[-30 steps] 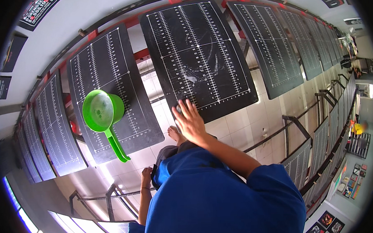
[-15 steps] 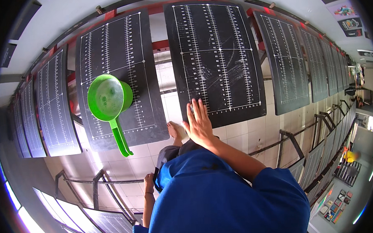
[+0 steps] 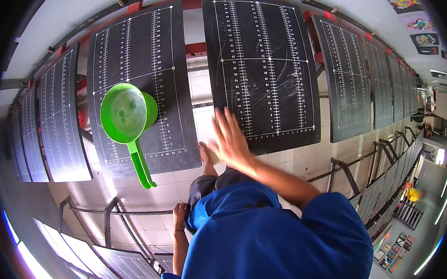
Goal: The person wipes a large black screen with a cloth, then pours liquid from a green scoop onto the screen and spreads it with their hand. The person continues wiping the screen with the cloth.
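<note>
Black ruled board (image 3: 263, 70) lies under my right hand (image 3: 231, 141), fingers spread flat, wiping seems unfinished; left hand (image 3: 180, 214) hangs loosely curled, holding nothing.

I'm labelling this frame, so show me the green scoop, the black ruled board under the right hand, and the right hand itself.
green scoop (image 3: 127, 114): head view, inside of its bowl.
black ruled board (image 3: 265, 58): head view, middle of its face.
right hand (image 3: 232, 141): head view, back of the hand.

Black board (image 3: 263, 68) ruled with white scale lines and dots; bright green dipper (image 3: 128, 118) on another such black board (image 3: 146, 88); blue shirt (image 3: 267, 237); pale tiled floor (image 3: 151, 192)
</note>
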Tool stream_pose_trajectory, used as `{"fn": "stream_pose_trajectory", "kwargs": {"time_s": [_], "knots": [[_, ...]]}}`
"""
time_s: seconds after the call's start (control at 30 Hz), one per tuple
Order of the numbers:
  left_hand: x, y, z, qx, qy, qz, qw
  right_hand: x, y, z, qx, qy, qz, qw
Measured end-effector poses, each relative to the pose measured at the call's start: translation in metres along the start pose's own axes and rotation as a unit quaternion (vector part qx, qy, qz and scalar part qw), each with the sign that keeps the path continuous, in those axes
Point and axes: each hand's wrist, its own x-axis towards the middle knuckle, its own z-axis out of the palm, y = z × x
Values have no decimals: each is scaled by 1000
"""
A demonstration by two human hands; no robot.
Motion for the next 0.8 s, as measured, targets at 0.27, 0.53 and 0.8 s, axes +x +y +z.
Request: {"fn": "stream_pose_trajectory", "kwargs": {"time_s": [0.27, 0.53, 0.8], "knots": [[18, -66, -10, 143, 4, 45, 989, 137, 53, -18, -100, 149, 15, 984], [3, -7, 2, 1, 10, -58, 998, 56, 11, -4, -67, 84, -10, 994], [29, -39, 12, 80, -17, 18, 996, 64, 33, -6, -30, -5, -91, 995]]}}
